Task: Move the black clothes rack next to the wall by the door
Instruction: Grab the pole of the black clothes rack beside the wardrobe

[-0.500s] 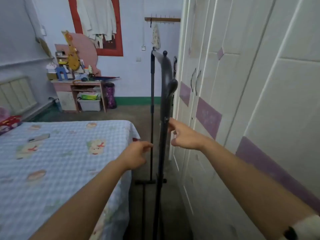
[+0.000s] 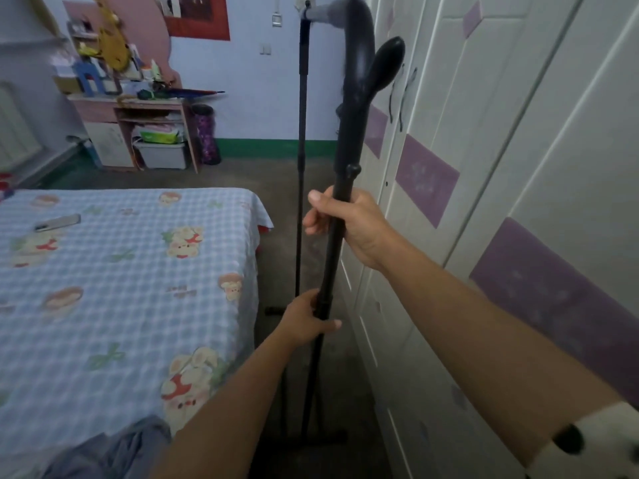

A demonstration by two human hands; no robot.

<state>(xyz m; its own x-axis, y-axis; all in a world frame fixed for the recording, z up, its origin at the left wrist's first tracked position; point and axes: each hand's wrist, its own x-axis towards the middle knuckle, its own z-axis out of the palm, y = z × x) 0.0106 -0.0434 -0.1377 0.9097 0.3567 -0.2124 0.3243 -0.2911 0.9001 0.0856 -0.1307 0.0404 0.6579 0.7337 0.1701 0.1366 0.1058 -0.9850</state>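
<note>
The black clothes rack [image 2: 350, 133] stands upright in the narrow aisle between the bed and the wardrobe, its near pole right in front of me and its far pole [image 2: 301, 167] behind. My right hand [image 2: 349, 226] is wrapped around the near pole at mid height. Lower on the same pole, my left hand [image 2: 306, 321] grips it too. The rack's feet rest on the dark floor near the bottom of the view, partly hidden by my arms.
A bed [image 2: 121, 288] with a blue checked sheet fills the left side, with a phone [image 2: 57, 223] lying on it. The white and purple wardrobe [image 2: 484, 202] lines the right. A cluttered pink desk [image 2: 138, 112] stands at the far wall.
Both hands were open beside the near pole; now both are closed around it, the left one lower down. My view has come closer to the rack.
</note>
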